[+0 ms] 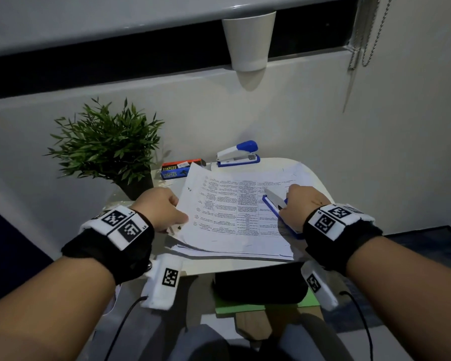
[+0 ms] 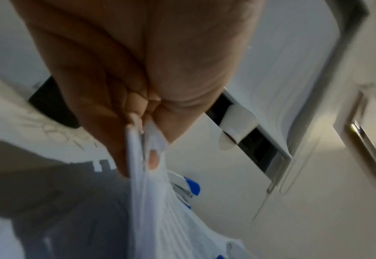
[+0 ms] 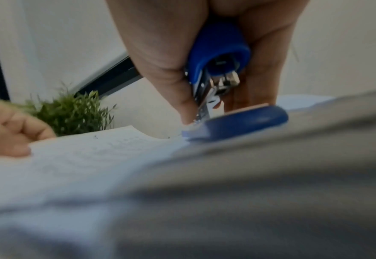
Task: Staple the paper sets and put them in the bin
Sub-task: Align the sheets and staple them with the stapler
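A printed paper set [image 1: 235, 212] lies on a pile of sheets on the small white table [image 1: 320, 178]. My left hand [image 1: 159, 207] pinches the set's left edge, with the sheets [image 2: 151, 175] between thumb and fingers. My right hand [image 1: 302, 204] grips a blue and white stapler [image 1: 276, 204] over the right side of the paper. In the right wrist view that stapler [image 3: 218, 70] has its blue base down on the sheet [image 3: 107, 154]. A second blue and white stapler [image 1: 238, 153] sits at the table's back. No bin shows in any view.
Two staple boxes [image 1: 179, 169] lie behind the paper. A potted green plant [image 1: 107, 147] stands at the back left. A white cup [image 1: 248, 40] hangs on the wall rail above. A black pouch [image 1: 258, 285] on a green sheet lies below the table's front edge.
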